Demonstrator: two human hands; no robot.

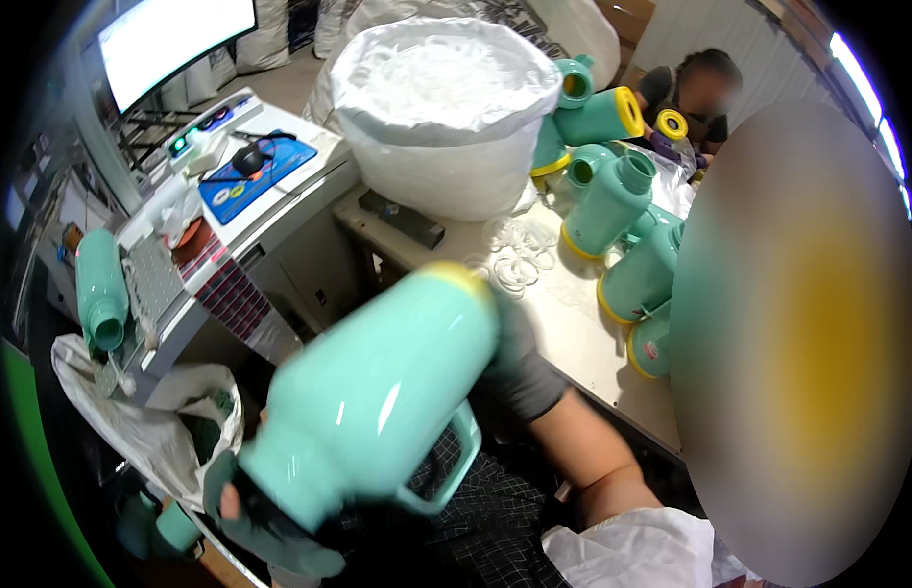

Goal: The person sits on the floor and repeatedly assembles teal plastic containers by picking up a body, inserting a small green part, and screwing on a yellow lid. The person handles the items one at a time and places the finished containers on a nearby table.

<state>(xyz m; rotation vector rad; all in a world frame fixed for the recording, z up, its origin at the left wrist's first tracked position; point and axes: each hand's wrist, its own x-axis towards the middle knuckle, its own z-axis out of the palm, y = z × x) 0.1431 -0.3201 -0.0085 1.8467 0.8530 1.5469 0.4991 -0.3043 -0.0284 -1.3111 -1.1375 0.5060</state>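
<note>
A mint-green jug (378, 377) with a side handle and a yellow base rim lies tilted across my lap, its neck toward the lower left. My left hand (265, 524), in a grey glove with a bare fingertip showing, grips the neck end. My right hand (523, 367), in a dark grey glove, is at the base end; its fingers are blurred and partly behind the jug. Beyond it, clear plastic rings (518, 257) are scattered on the worktable (613, 377). Several similar jugs (608, 206) with yellow bases stand or lie along the table's right side.
A white sack (446, 162) full of pale rings stands on the table behind a dark metal block (401, 218). At left, another jug (101, 284) lies by a desk (280, 201) above an open sack (196, 392). A person (686, 103) works at far right. A blurred shape (799, 343) fills the right edge.
</note>
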